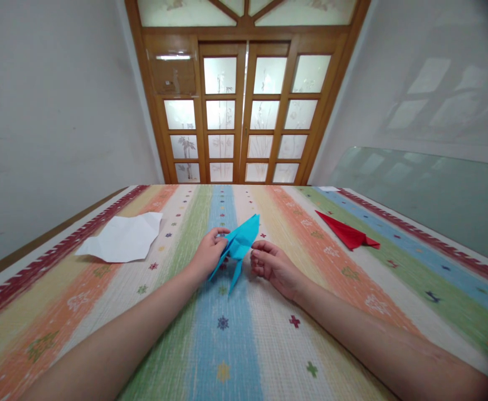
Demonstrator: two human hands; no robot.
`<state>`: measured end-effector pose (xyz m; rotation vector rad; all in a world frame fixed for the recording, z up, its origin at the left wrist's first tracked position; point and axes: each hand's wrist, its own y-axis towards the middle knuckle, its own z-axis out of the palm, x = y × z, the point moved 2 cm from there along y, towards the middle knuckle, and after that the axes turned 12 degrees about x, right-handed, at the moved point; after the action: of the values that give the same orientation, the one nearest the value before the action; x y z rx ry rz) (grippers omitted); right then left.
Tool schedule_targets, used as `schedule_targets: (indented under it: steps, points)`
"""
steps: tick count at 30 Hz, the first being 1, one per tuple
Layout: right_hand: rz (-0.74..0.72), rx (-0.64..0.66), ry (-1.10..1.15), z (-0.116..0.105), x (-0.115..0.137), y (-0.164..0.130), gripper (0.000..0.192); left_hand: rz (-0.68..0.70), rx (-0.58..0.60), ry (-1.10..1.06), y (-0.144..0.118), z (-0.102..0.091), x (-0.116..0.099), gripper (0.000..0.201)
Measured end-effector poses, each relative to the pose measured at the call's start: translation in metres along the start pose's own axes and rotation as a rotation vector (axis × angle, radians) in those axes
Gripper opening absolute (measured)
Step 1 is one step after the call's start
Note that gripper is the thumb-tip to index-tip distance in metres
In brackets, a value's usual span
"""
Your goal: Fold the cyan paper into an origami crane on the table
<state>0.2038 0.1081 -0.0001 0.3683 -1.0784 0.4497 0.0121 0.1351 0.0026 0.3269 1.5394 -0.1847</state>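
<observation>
A bright blue origami figure (243,240), bird-like with pointed flaps, is held just above the table at the middle of the view. My left hand (211,250) grips its left side, the fingertips partly hidden behind the paper. At the right edge of the figure, my right hand (271,264) has its fingers curled, with thumb and forefinger closed at the paper's margin. One wide flap points up and away to the right, and two narrow points hang down toward me.
A creased white sheet of paper (122,238) lies on the striped tablecloth (223,351) at left. On the right rests a red folded paper (347,231). A small white piece (330,189) sits by the far right edge. Beyond the table stand wooden glass-paned doors (244,111).
</observation>
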Motion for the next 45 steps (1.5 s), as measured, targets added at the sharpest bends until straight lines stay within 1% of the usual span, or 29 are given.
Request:
schedule_targets:
  steps: [3,6,9,12,14,15,21,26,31,35,39,42,45]
  points:
    - [0.008,-0.017,0.007,-0.0005,0.0005,-0.0007,0.033,-0.011,-0.006,-0.033,0.0006,-0.0009,0.0010,0.032]
    - [0.011,-0.025,-0.001,0.0000,0.0010,-0.0014,0.037,0.005,-0.010,-0.048,-0.0001,-0.0005,-0.0001,0.032]
    - [0.009,-0.010,-0.019,0.0018,0.0016,-0.0014,0.039,0.024,-0.014,-0.037,-0.0015,0.0012,-0.0024,0.026]
    - [0.002,0.012,-0.044,0.0033,0.0021,-0.0013,0.042,0.049,-0.002,-0.006,-0.0022,0.0039,-0.0043,0.016]
    - [-0.004,0.024,-0.054,0.0033,0.0018,-0.0012,0.041,0.058,0.007,0.018,-0.0022,0.0055,-0.0045,0.009]
    - [-0.007,0.030,-0.057,0.0029,0.0015,-0.0012,0.041,0.058,0.010,0.029,-0.0020,0.0061,-0.0042,0.008]
    - [-0.010,0.052,-0.065,0.0020,0.0004,-0.0010,0.036,0.023,0.015,0.066,-0.0014,0.0075,-0.0014,0.022]
    - [-0.005,0.070,-0.063,0.0047,0.0017,-0.0022,0.037,0.009,0.047,0.067,-0.0027,0.0069,-0.0026,0.035]
    - [0.000,0.096,-0.046,0.0034,0.0004,-0.0016,0.030,0.013,0.072,0.050,-0.0033,0.0047,-0.0046,0.044]
    - [0.011,0.108,-0.027,-0.0011,-0.0025,0.0010,0.034,0.015,0.080,0.036,-0.0020,0.0027,-0.0034,0.047]
    - [0.015,0.107,-0.034,-0.0035,-0.0037,0.0021,0.028,0.018,0.069,0.014,0.0002,0.0018,-0.0002,0.040]
    - [0.008,0.104,-0.049,-0.0025,-0.0031,0.0015,0.024,0.038,0.026,0.004,0.0027,0.0002,0.0022,0.031]
    - [0.002,0.111,-0.052,-0.0008,-0.0030,0.0007,0.024,0.055,-0.017,0.012,0.0045,-0.0022,0.0040,0.024]
